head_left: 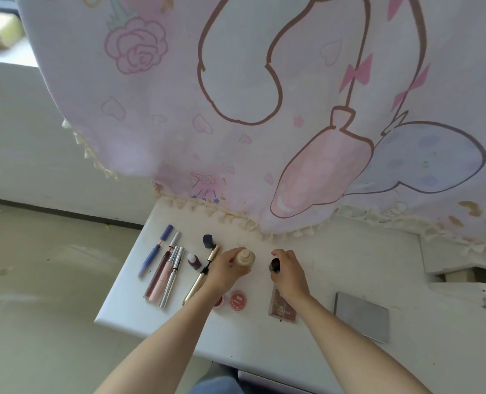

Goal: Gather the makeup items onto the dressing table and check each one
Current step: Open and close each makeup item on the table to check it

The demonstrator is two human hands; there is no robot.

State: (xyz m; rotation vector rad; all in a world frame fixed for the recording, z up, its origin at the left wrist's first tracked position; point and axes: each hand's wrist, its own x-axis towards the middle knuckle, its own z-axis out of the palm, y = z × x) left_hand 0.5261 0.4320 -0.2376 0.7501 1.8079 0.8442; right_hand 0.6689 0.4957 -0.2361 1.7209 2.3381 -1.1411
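Below the pink printed cloth (236,109) filling the upper frame, the white counter (335,280) carries the makeup items (162,275) at lower centre, where the left hand (227,273) curls round a beige foundation bottle (246,255) to steady it while the right hand (288,275) pinches a dark cap (275,264), likely for checking.

Tubes (162,268) lay side by side at the table's (264,341) left end, vial (194,261) and wand (202,275) just right of them, bottle (244,255) mid-table, cap (275,264) to its right, pots (238,300) and palette (283,308) nearer the front edge, panel (362,315) far right, cloth (264,123) hung behind.
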